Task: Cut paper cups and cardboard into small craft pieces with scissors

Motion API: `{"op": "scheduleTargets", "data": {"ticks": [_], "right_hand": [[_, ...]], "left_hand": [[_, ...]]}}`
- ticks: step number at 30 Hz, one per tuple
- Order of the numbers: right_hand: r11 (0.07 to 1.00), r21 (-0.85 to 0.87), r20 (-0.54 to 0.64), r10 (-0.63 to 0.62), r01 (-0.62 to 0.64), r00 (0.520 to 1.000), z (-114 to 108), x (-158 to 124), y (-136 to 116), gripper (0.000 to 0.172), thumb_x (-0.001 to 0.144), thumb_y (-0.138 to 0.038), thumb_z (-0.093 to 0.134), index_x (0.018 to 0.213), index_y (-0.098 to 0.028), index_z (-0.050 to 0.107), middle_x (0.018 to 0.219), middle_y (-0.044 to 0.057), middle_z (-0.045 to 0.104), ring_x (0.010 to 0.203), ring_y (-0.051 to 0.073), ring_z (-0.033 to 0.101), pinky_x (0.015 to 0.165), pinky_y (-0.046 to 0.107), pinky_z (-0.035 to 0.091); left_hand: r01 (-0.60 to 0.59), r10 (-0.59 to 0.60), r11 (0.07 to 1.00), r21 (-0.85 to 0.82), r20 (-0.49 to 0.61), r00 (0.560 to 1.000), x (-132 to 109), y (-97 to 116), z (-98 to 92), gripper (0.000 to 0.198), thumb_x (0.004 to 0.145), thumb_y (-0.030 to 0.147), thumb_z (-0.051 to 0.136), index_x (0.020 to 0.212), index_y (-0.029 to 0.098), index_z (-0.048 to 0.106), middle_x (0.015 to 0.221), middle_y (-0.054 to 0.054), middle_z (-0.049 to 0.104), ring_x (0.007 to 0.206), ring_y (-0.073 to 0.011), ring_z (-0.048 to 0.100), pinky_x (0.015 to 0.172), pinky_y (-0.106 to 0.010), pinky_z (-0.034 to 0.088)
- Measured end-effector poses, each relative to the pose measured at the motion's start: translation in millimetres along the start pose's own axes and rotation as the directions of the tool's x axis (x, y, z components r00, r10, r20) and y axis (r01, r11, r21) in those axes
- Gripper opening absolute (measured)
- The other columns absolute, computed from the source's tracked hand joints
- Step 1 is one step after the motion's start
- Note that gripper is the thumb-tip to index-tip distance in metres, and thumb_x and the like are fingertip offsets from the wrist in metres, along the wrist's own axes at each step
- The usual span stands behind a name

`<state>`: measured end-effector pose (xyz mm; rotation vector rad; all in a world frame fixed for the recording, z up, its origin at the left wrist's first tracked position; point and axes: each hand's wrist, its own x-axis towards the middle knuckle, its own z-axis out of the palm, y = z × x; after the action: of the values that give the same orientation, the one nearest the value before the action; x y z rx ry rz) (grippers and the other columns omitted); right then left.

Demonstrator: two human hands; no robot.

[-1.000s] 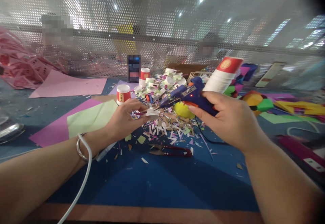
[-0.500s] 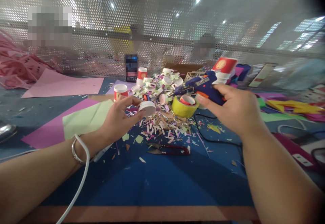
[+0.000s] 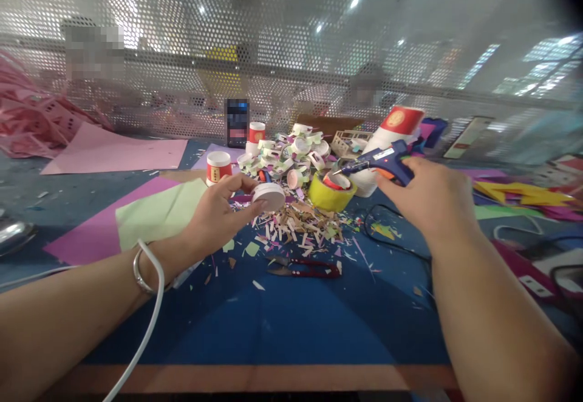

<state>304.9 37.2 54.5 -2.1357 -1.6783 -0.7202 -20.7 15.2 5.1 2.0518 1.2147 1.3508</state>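
Between thumb and fingers, my left hand (image 3: pixel 228 206) pinches a small round white paper piece (image 3: pixel 269 197), like a cut cup bottom. My right hand (image 3: pixel 428 198) is wrapped round the handle of a blue glue gun (image 3: pixel 387 163), its nozzle pointing left above a roll of yellow tape (image 3: pixel 332 193) with a red and white ring inside it. A heap of small white cut cup pieces (image 3: pixel 296 150) lies behind the two hands. Red-handled thread snips (image 3: pixel 307 267) rest on the blue table below them.
Paper scraps (image 3: pixel 305 229) litter the middle. A red paper cup (image 3: pixel 218 167) and a phone (image 3: pixel 237 122) stand at the back left; stacked paper cups (image 3: pixel 394 132) lean at the right. Green paper (image 3: pixel 157 211) lies left. The glue gun's black cord (image 3: pixel 387 250) trails right.
My right hand has moved the glue gun slightly right and down, away from the cup heap, so its nozzle hangs over the tape roll. My left hand still holds the white piece.
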Motion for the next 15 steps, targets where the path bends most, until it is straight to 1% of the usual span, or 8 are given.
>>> {"op": "scheduleTargets", "data": {"ticks": [3, 5, 7, 9, 11, 13, 14, 15], "right_hand": [[0.999, -0.021, 0.072, -0.028, 0.030, 0.997, 4, -3, -3, 0.035, 0.083, -0.045, 0.066, 0.100, -0.015, 0.072, 0.083, 0.015, 0.075, 0.075, 0.029, 0.066, 0.057, 0.032, 0.032], [0.999, 0.012, 0.102, -0.048, 0.047, 0.994, 8, -5, -5, 0.039, 0.084, -0.048, 0.066, 0.104, -0.016, 0.073, 0.087, 0.013, 0.076, 0.077, 0.028, 0.066, 0.058, 0.032, 0.034], [0.997, 0.047, 0.094, -0.065, 0.061, 0.993, 11, -6, -6, 0.043, 0.082, -0.049, 0.070, 0.109, -0.016, 0.073, 0.093, 0.012, 0.076, 0.080, 0.027, 0.066, 0.060, 0.032, 0.036], [0.993, 0.092, 0.015, -0.079, 0.077, 0.997, 11, -8, -8, 0.040, 0.078, -0.044, 0.076, 0.108, -0.017, 0.073, 0.094, 0.010, 0.076, 0.081, 0.025, 0.065, 0.063, 0.032, 0.038], [0.983, 0.144, -0.153, -0.090, 0.112, 0.984, 6, -11, -12, 0.034, 0.075, -0.035, 0.079, 0.103, -0.017, 0.073, 0.089, 0.008, 0.075, 0.081, 0.023, 0.064, 0.067, 0.032, 0.041], [0.963, 0.201, -0.339, -0.106, 0.182, 0.935, -1, -17, -21, 0.028, 0.076, -0.029, 0.078, 0.099, -0.016, 0.074, 0.089, 0.010, 0.073, 0.083, 0.022, 0.063, 0.075, 0.033, 0.045], [0.937, 0.248, -0.374, -0.142, 0.247, 0.916, -5, -21, -27, 0.025, 0.079, -0.028, 0.076, 0.099, -0.014, 0.073, 0.088, 0.011, 0.073, 0.084, 0.022, 0.063, 0.078, 0.034, 0.046], [0.897, 0.334, -0.383, -0.152, 0.290, 0.911, -8, -25, -35, 0.021, 0.082, -0.027, 0.073, 0.097, -0.013, 0.073, 0.086, 0.010, 0.072, 0.077, 0.020, 0.063, 0.076, 0.033, 0.048]], "left_hand": [[0.008, -0.009, 0.999, -0.054, -0.007, 1.000, 1, 1, -0.1, 0.013, 0.081, 0.025, 0.073, 0.089, 0.019, 0.065, 0.087, -0.001, 0.070, 0.079, -0.0148, 0.062, 0.073, -0.029, 0.050], [0.028, -0.029, 0.997, -0.074, -0.010, 1.000, 1, 2, 0.3, 0.013, 0.080, 0.024, 0.074, 0.088, 0.018, 0.065, 0.085, -0.001, 0.070, 0.078, -0.0143, 0.062, 0.072, -0.028, 0.051], [0.043, -0.046, 0.993, -0.112, -0.023, 0.999, 2, 1, 1.1, 0.014, 0.081, 0.025, 0.074, 0.090, 0.018, 0.066, 0.087, -0.002, 0.072, 0.079, -0.0144, 0.064, 0.073, -0.027, 0.052], [0.047, -0.054, 0.988, -0.147, -0.044, 0.998, 3, -2, 2.1, 0.015, 0.081, 0.026, 0.074, 0.091, 0.018, 0.066, 0.090, -0.002, 0.073, 0.082, -0.0148, 0.066, 0.074, -0.027, 0.052], [0.051, -0.061, 0.987, -0.151, -0.067, 0.996, 4, -6, 3.2, 0.014, 0.082, 0.026, 0.074, 0.091, 0.018, 0.067, 0.091, -0.003, 0.073, 0.084, -0.0153, 0.067, 0.076, -0.027, 0.052], [0.039, -0.052, 0.990, -0.139, -0.091, 0.994, 5, -10, 4.1, 0.013, 0.083, 0.025, 0.073, 0.092, 0.018, 0.067, 0.093, -0.003, 0.074, 0.086, -0.0153, 0.067, 0.078, -0.028, 0.053], [0.026, -0.040, 0.990, -0.137, -0.103, 0.994, 5, -12, 4.5, 0.013, 0.083, 0.025, 0.072, 0.092, 0.018, 0.067, 0.094, -0.003, 0.074, 0.086, -0.0151, 0.067, 0.080, -0.028, 0.053], [0.015, -0.031, 0.990, -0.139, -0.116, 0.993, 6, -13, 4.7, 0.012, 0.083, 0.025, 0.072, 0.092, 0.019, 0.066, 0.095, -0.003, 0.074, 0.087, -0.0149, 0.068, 0.081, -0.028, 0.054]]}}
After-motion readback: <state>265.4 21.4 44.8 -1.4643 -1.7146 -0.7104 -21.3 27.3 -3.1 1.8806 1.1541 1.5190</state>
